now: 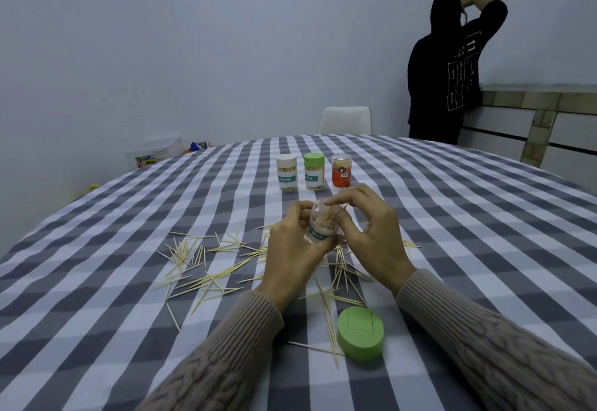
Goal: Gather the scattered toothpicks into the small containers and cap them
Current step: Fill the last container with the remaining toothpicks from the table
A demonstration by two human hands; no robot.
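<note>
three far containers (312,172) capped, look done. left hand (290,255) grips open container (319,224) mid-bench; right hand (371,233) pinches toothpicks into its mouth. many toothpicks (200,268) scattered on bench (468,216); green cap (361,333) near right, unfitted.

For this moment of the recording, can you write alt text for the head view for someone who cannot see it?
The left hand holds a clear, uncapped toothpick jar above a checked tablecloth while the right hand feeds toothpicks into its mouth. Loose toothpicks lie scattered beneath, a green cap nearer the camera. Three capped jars stand beyond.
</note>
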